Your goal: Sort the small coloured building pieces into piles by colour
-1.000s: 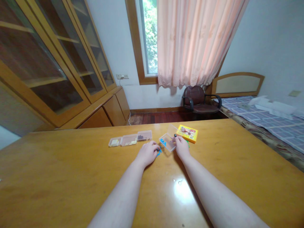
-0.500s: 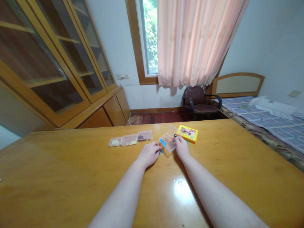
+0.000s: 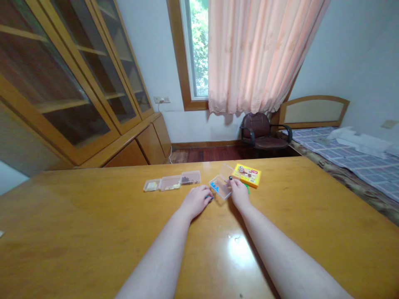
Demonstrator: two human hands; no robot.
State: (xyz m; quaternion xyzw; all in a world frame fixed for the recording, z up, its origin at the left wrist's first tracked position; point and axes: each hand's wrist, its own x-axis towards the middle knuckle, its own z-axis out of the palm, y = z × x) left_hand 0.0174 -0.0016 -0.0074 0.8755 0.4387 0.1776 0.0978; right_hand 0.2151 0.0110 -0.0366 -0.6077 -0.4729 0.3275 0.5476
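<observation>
My right hand grips a clear plastic box by its right side, tilted above the table, its see-through lid swung open. Several small blue pieces lie in the box's left corner. Just left of the box, my left hand rests low over the table, fingers curled together at a small blue piece. Most of that piece is hidden under the fingertips. Small green pieces show beside my right hand, partly covered by it.
Behind my right hand lies a yellow picture box. Farther left, three clear boxes stand in a row: one with pale pieces, one with cream pieces, one with dark pieces. The wooden table reaches toward a chair.
My left fingers have closed further over the blue piece, so less of it shows. My right hand and the clear box stay nearly in place.
</observation>
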